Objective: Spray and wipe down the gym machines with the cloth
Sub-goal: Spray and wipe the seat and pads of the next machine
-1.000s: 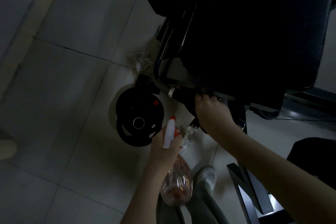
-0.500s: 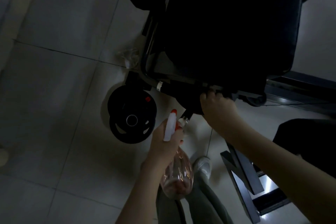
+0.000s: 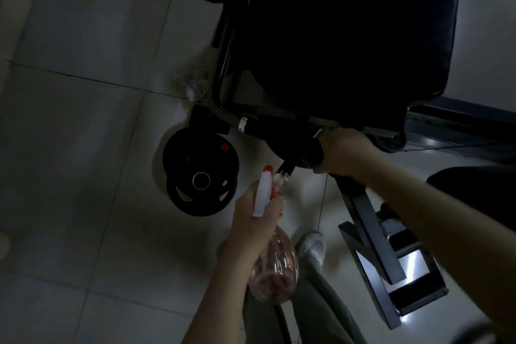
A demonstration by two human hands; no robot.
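Observation:
My left hand [image 3: 257, 220] grips a spray bottle [image 3: 275, 268] by its neck; the bottle is clear and pinkish, with a white trigger head and a red nozzle pointing up at the machine. The machine is a bench with a large black pad [image 3: 349, 36] on a dark metal frame. My right hand [image 3: 344, 152] is curled round a dark rounded part at the pad's near edge. The light is dim, and I cannot make out a cloth under that hand.
Two black weight plates [image 3: 201, 173] lie stacked on the tiled floor left of the bench. A crumpled pale wrapper [image 3: 192, 82] sits by the frame's bend. The bench's steel foot [image 3: 374, 246] runs along the floor at right, next to my shoe [image 3: 312, 246].
My right hand slid from the frame edge under the pad onto the dark rounded part and closed round it. My left hand kept the bottle aimed at the same spot.

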